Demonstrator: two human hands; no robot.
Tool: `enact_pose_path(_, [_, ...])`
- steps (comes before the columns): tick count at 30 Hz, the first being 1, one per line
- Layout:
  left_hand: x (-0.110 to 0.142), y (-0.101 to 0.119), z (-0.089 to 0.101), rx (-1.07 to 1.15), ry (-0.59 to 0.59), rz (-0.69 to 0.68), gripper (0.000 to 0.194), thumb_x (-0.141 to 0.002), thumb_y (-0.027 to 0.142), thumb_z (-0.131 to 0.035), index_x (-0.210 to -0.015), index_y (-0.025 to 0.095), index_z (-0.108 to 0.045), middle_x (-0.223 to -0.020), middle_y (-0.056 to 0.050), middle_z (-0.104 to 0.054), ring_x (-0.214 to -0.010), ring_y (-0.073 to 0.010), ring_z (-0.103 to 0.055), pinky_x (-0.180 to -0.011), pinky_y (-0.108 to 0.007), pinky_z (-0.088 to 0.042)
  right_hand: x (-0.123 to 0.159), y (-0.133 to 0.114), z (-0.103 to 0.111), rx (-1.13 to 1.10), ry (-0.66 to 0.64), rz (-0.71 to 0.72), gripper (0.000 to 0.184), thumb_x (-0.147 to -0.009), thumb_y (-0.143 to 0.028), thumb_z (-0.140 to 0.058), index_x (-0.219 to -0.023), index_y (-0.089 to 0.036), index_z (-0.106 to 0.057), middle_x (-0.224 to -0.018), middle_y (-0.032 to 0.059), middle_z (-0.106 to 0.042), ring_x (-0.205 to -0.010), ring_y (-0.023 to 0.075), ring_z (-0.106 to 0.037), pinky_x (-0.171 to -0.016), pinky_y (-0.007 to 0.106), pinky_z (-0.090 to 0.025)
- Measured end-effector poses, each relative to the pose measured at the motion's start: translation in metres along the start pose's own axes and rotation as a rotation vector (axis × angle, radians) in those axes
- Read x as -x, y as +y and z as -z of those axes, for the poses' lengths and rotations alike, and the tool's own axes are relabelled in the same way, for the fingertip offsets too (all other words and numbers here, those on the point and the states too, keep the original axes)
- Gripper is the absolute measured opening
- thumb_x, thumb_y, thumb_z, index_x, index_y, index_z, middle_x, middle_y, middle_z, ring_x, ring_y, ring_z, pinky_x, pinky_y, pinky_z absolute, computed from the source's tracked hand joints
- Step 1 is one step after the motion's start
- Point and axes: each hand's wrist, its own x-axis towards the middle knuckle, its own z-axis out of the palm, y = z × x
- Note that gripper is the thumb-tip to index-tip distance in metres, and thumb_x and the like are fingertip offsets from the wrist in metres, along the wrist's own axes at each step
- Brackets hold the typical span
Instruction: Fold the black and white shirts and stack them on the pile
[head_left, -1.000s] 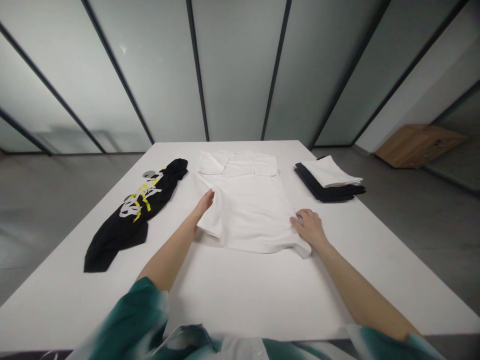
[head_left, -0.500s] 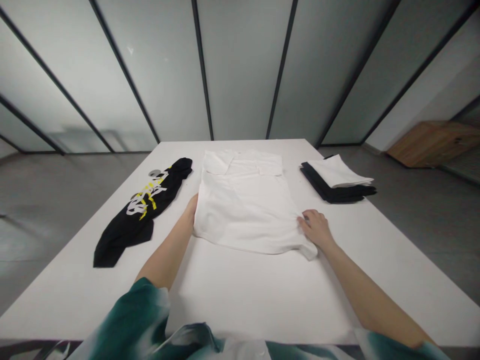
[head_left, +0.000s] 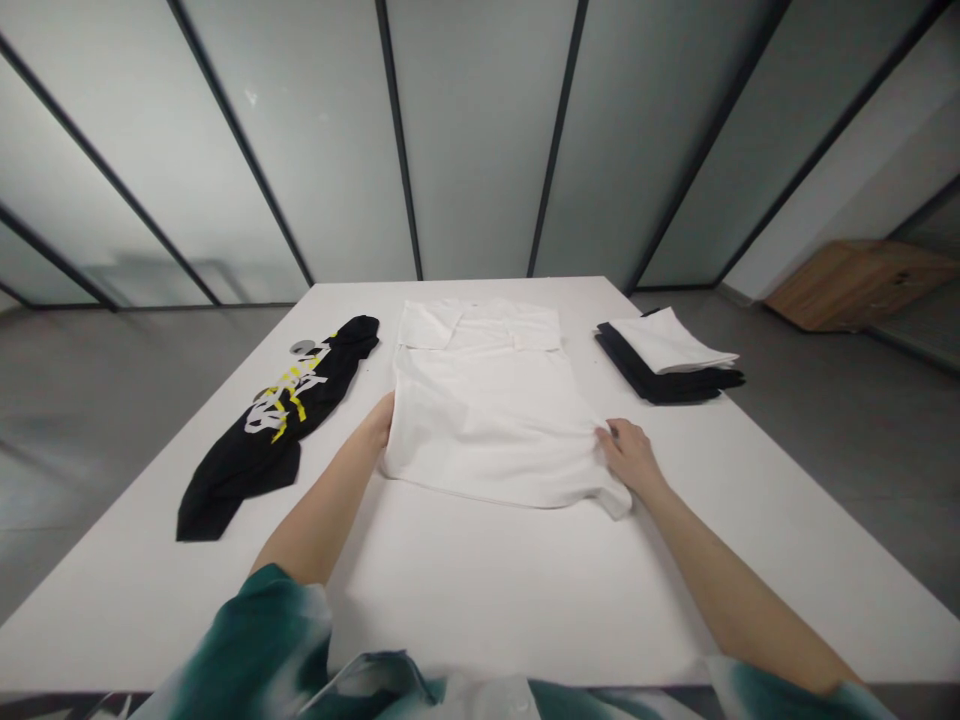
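Our left hand and right hand rest at opposite side edges of a white cotton T-shirt, which lies flat and lengthwise in the middle of a broad white rectangular table. The left hand meets the T-shirt's near left edge, its fingertips out of sight behind the cloth, so we cannot tell whether it is pinching or only pressing. The right hand sits at the near right edge, curved rather than spread, and its fingers appear to pinch a small gather of fabric. Holding both sides this way seems to keep the cloth even and under control across its width. The far end of the T-shirt looks doubled over in layers. To the left of the T-shirt, and just apart from it, lies a long black printed garment with white and yellow lettering, loosely bunched and angled across the tabletop. To its right, a neat stack of folded black garments sits beneath a folded white garment, their squared layers suggesting they were placed there deliberately, away from the working space. Toward us, teal-and-white patterned sleeves cover our upper arms. Far beyond the T-shirt stand frosted glass panels with thin black frames.
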Motion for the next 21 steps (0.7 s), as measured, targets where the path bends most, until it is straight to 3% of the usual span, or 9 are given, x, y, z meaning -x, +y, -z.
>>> enact_pose_path(4, [0.013, 0.018, 0.04, -0.209, 0.181, -0.055, 0.048, -0.07, 0.032, -0.078, -0.112, 0.017, -0.061, -0.099, -0.01, -0.072, -0.089, -0.0244, -0.069, -0.075, -0.032, -0.054, -0.002, -0.002, 0.009, -0.218, 0.035, -0.23, 0.036, -0.087, -0.056, -0.043, -0.096, -0.023, -0.054, -0.078, 0.0067, -0.065, -0.074, 0.025, -0.059, -0.068, 0.035, -0.044])
enact_pose_path(8, [0.035, 0.033, 0.09, -0.76, 0.388, -0.113, 0.058, -0.068, 0.044, -0.075, -0.117, 0.017, -0.06, -0.097, -0.007, -0.07, -0.094, -0.027, -0.068, -0.081, -0.036, -0.053, -0.01, -0.005, 0.019, -0.344, -0.006, -0.342, 0.036, -0.082, -0.054, -0.051, -0.098, -0.022, -0.055, -0.063, 0.0006, -0.061, -0.061, 0.022, -0.057, -0.059, 0.031, -0.044])
enact_pose_path(10, [0.049, 0.034, 0.106, -0.919, 0.336, -0.043, 0.073, -0.064, 0.052, -0.077, -0.125, 0.017, -0.059, -0.105, -0.011, -0.071, -0.101, -0.0309, -0.067, -0.089, -0.04, -0.051, -0.015, -0.006, 0.024, -0.36, -0.057, -0.406, 0.034, -0.08, -0.048, -0.056, -0.1, -0.021, -0.057, -0.061, 0.0003, -0.061, -0.059, 0.0216, -0.058, -0.057, 0.031, -0.044])
enact_pose_path(12, [0.063, 0.032, 0.113, -0.954, 0.174, 0.018, 0.089, -0.059, 0.057, -0.08, -0.135, 0.018, -0.055, -0.12, -0.016, -0.069, -0.114, -0.0337, -0.064, -0.096, -0.04, -0.049, -0.018, -0.007, 0.029, -0.392, -0.106, -0.462, 0.04, -0.078, -0.044, -0.058, -0.109, -0.019, -0.058, -0.064, 0.0014, -0.063, -0.061, 0.0219, -0.061, -0.059, 0.031, -0.046])
enact_pose_path(14, [0.077, 0.029, 0.114, -0.931, 0.004, -0.01, 0.099, -0.057, 0.059, -0.08, -0.144, 0.023, -0.049, -0.141, -0.016, -0.058, -0.129, -0.0338, -0.055, -0.104, -0.039, -0.045, -0.017, -0.009, 0.037, -0.445, -0.181, -0.455, 0.054, -0.077, -0.044, -0.06, -0.124, -0.018, -0.055, -0.07, 0.0026, -0.066, -0.064, 0.0226, -0.063, -0.061, 0.032, -0.049])
enact_pose_path(16, [0.088, 0.027, 0.112, -0.901, -0.11, -0.105, 0.098, -0.06, 0.058, -0.078, -0.148, 0.029, -0.047, -0.154, -0.01, -0.046, -0.14, -0.0325, -0.044, -0.11, -0.038, -0.04, -0.012, -0.011, 0.047, -0.45, -0.306, -0.344, 0.063, -0.074, -0.047, -0.064, -0.13, -0.019, -0.055, -0.076, 0.0032, -0.068, -0.069, 0.0232, -0.065, -0.064, 0.033, -0.051])
enact_pose_path(18, [0.095, 0.028, 0.112, -0.862, -0.175, -0.165, 0.084, -0.062, 0.055, -0.078, -0.139, 0.031, -0.057, -0.151, -0.006, -0.051, -0.139, -0.0324, -0.044, -0.112, -0.039, -0.039, -0.007, -0.014, 0.059, -0.385, -0.484, -0.193, 0.056, -0.07, -0.049, -0.067, -0.119, -0.021, -0.066, -0.076, 0.003, -0.068, -0.072, 0.024, -0.064, -0.067, 0.034, -0.051])
enact_pose_path(21, [0.094, 0.036, 0.114, -0.711, -0.192, -0.129, 0.057, -0.053, 0.046, -0.084, -0.107, 0.027, -0.077, -0.113, -0.007, -0.075, -0.112, -0.0339, -0.065, -0.093, -0.039, -0.054, -0.008, -0.017, 0.078, -0.339, -0.718, -0.059, 0.035, -0.068, -0.05, -0.067, -0.087, -0.022, -0.074, -0.075, 0.004, -0.068, -0.076, 0.0256, -0.064, -0.071, 0.035, -0.051])
